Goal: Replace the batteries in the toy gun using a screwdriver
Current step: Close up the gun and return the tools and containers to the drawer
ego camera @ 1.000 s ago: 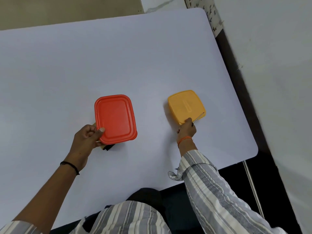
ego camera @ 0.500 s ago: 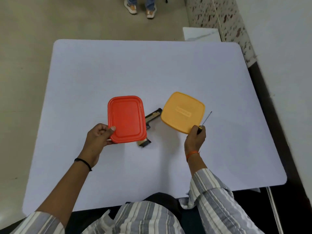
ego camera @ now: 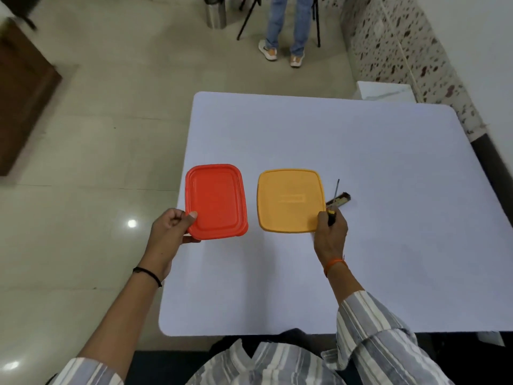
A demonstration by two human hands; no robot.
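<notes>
The left hand (ego camera: 173, 232) was pinching the near-left corner of a red lid (ego camera: 216, 201), held up past the left edge of the white table (ego camera: 388, 162). Next over, the right hand (ego camera: 330, 234) gripped a yellow lid (ego camera: 290, 200) and the screwdriver (ego camera: 334, 202) together. The toy gun (ego camera: 340, 202) poked out just right of that lid, mostly hidden.

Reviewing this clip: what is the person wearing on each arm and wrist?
The left arm is bare to near the elbow, its grey-and-white striped sleeve pushed up, with a thin black cord band at the wrist. The right arm wears a grey-and-white striped long sleeve, cuff loose, with an orange thread band at the wrist. No gloves or rings visible.
</notes>
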